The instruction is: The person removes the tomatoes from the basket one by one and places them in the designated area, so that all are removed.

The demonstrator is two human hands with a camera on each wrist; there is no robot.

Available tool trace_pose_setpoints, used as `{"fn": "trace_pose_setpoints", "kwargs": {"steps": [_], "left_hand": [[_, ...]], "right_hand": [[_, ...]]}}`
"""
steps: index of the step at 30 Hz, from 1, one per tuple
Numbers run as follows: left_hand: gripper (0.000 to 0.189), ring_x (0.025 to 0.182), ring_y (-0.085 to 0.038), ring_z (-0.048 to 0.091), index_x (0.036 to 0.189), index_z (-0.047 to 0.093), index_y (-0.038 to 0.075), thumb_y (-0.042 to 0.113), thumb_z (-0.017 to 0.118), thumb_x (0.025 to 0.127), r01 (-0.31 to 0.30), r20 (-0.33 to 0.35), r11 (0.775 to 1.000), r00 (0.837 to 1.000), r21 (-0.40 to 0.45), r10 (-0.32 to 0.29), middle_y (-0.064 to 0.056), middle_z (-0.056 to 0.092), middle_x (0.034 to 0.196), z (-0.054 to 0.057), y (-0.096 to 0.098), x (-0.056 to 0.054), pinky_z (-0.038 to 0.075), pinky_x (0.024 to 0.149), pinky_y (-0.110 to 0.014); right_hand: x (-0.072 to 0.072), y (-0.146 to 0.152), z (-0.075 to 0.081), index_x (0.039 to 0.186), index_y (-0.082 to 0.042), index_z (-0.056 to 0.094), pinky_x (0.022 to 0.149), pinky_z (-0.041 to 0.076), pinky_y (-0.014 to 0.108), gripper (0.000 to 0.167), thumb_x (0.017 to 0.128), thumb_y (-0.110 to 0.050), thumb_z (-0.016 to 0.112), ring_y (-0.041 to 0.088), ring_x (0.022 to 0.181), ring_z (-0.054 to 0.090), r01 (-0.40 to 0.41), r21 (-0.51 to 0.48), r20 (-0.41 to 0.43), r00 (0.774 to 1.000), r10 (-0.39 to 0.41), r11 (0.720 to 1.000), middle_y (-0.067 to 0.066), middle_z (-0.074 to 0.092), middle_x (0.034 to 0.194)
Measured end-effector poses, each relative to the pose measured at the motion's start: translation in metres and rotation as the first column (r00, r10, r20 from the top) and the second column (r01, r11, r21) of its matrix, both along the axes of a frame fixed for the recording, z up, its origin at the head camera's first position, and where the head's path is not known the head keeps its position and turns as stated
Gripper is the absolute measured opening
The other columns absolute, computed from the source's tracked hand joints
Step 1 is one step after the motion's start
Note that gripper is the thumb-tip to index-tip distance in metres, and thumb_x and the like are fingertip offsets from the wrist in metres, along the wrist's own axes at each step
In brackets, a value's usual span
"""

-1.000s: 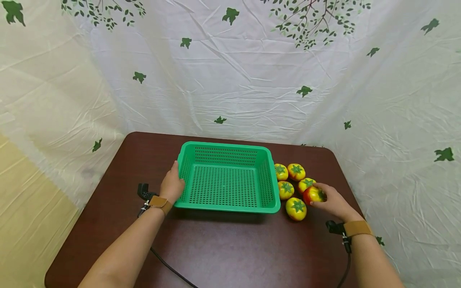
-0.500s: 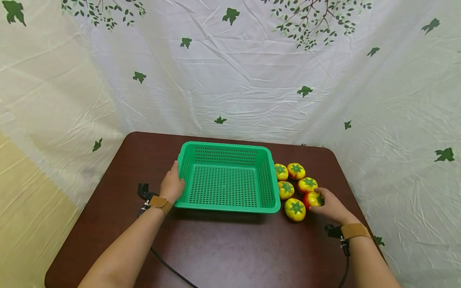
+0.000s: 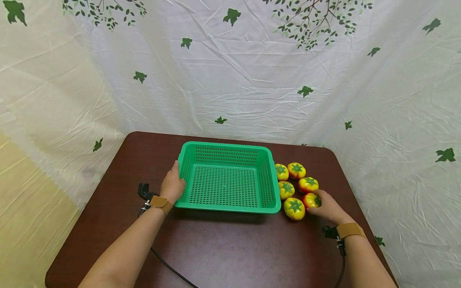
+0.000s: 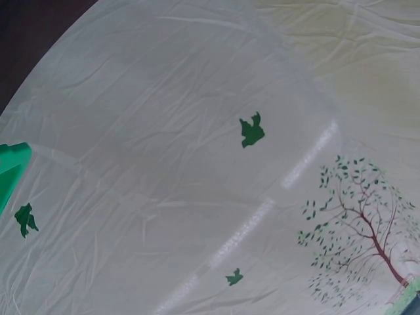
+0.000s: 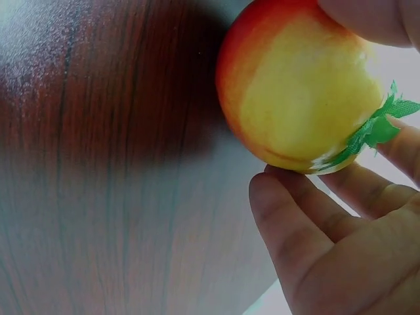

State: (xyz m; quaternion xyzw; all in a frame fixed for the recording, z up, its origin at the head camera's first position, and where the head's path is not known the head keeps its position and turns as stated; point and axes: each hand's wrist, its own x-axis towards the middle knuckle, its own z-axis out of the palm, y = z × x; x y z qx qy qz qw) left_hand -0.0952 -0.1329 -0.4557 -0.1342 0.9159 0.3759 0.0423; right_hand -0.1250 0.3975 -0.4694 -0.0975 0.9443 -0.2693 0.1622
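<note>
A green plastic basket (image 3: 223, 209) with slotted walls sits on the brown table, and its inside shows bare. My left hand (image 3: 172, 186) grips its left rim; only a green corner of the basket (image 4: 12, 167) shows in the left wrist view, without the hand. At the right, my right hand (image 3: 328, 208) holds a yellow-and-red tomato (image 3: 310, 201) between thumb and fingers. Close up in the right wrist view, this tomato (image 5: 295, 92) is tilted, its green leafy top toward the palm. Several similar tomatoes, such as the nearest one (image 3: 294, 209), lie between basket and hand.
The brown table (image 3: 230, 248) has a rounded far edge. White sheets with green leaf prints (image 3: 230, 100) hang behind and on both sides. A black cable (image 3: 173, 270) runs from the left wrist camera toward the near edge.
My right hand has moved slightly left and nearer, the tomato in its fingers shifting with it. The nearest loose tomato has shifted a little left. Left hand and basket stay put.
</note>
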Motion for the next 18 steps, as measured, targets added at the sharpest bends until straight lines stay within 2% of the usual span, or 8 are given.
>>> {"fn": "trace_pose_setpoints", "kwargs": {"steps": [5, 8, 11, 13, 16, 18], "left_hand": [[0.074, 0.092, -0.035, 0.06, 0.162, 0.008, 0.006, 0.005, 0.048, 0.099, -0.001, -0.002, 1.0, 1.0, -0.002, 0.001, -0.03, 0.046, 0.148, 0.0, 0.0, -0.001, 0.042, 0.067, -0.038], [0.074, 0.095, -0.037, 0.06, 0.162, 0.008, 0.007, 0.005, 0.048, 0.099, 0.001, 0.003, 1.0, 1.0, 0.01, -0.001, -0.029, 0.045, 0.15, -0.001, -0.001, -0.001, 0.043, 0.068, -0.039], [0.075, 0.111, -0.041, 0.059, 0.162, 0.006, 0.008, 0.007, 0.047, 0.1, 0.006, 0.013, 0.999, 1.0, 0.034, -0.006, -0.029, 0.04, 0.154, -0.002, -0.003, -0.002, 0.046, 0.076, -0.045], [0.076, 0.125, -0.045, 0.053, 0.163, 0.003, 0.01, 0.01, 0.049, 0.101, 0.013, 0.024, 0.999, 1.0, 0.048, -0.014, -0.028, 0.033, 0.158, -0.002, -0.005, -0.002, 0.049, 0.087, -0.052], [0.082, 0.138, -0.048, 0.043, 0.163, -0.002, 0.014, 0.017, 0.052, 0.101, 0.035, 0.038, 0.998, 0.999, 0.047, -0.037, -0.026, 0.022, 0.163, 0.0, -0.008, -0.003, 0.045, 0.102, -0.062], [0.085, 0.142, -0.05, 0.035, 0.163, -0.004, 0.017, 0.023, 0.054, 0.101, 0.052, 0.044, 0.998, 0.998, 0.024, -0.053, -0.024, 0.012, 0.166, 0.004, -0.009, -0.002, 0.04, 0.107, -0.067]], "right_hand": [[-0.001, -0.002, -0.001, 0.139, 0.019, 0.037, 0.101, 0.045, 0.065, 0.082, 0.083, -0.024, 0.078, 0.046, 0.113, 0.053, -0.019, -0.005, -0.005, 1.0, 0.019, 1.0, 0.039, 0.047, 0.133], [-0.001, -0.002, 0.0, 0.14, 0.018, 0.037, 0.102, 0.044, 0.066, 0.082, 0.083, -0.026, 0.078, 0.047, 0.115, 0.052, -0.024, -0.004, -0.012, 1.0, 0.024, 1.0, 0.039, 0.047, 0.134], [-0.001, -0.003, 0.001, 0.141, 0.017, 0.037, 0.104, 0.042, 0.067, 0.083, 0.084, -0.028, 0.078, 0.048, 0.117, 0.05, -0.022, 0.0, -0.013, 1.0, 0.022, 1.0, 0.04, 0.045, 0.137], [-0.001, -0.004, 0.003, 0.142, 0.017, 0.035, 0.105, 0.041, 0.068, 0.083, 0.085, -0.026, 0.077, 0.049, 0.118, 0.049, -0.022, -0.01, -0.007, 1.0, 0.022, 1.0, 0.04, 0.044, 0.138], [-0.002, -0.006, 0.008, 0.145, 0.019, 0.031, 0.107, 0.039, 0.069, 0.081, 0.088, -0.023, 0.072, 0.052, 0.124, 0.047, -0.018, -0.016, 0.0, 1.0, 0.018, 1.0, 0.041, 0.042, 0.141], [-0.002, -0.009, 0.015, 0.147, 0.019, 0.027, 0.107, 0.037, 0.07, 0.08, 0.091, -0.022, 0.068, 0.055, 0.128, 0.043, -0.013, -0.006, 0.005, 1.0, 0.013, 1.0, 0.043, 0.038, 0.143]]}}
